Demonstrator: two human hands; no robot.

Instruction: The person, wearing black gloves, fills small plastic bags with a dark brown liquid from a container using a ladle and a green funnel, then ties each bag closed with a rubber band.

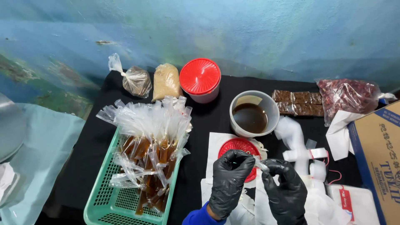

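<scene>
Currently — left hand (230,180) and right hand (286,187), black-gloved, pinch one small clear plastic bag (261,164) | above red lid (238,149) | beside green basket (109,199).

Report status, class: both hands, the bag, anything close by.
Left hand and right hand pinch small clear bag. Red lid just behind. Open tub beyond.

Two black-gloved hands, the left hand (230,183) and right hand (286,189), pinch a small clear plastic bag (261,164) between them above a red lid (239,149), beside a green basket (109,200) of filled brown sachets (151,166) and an open tub of brown liquid (252,114)
</scene>
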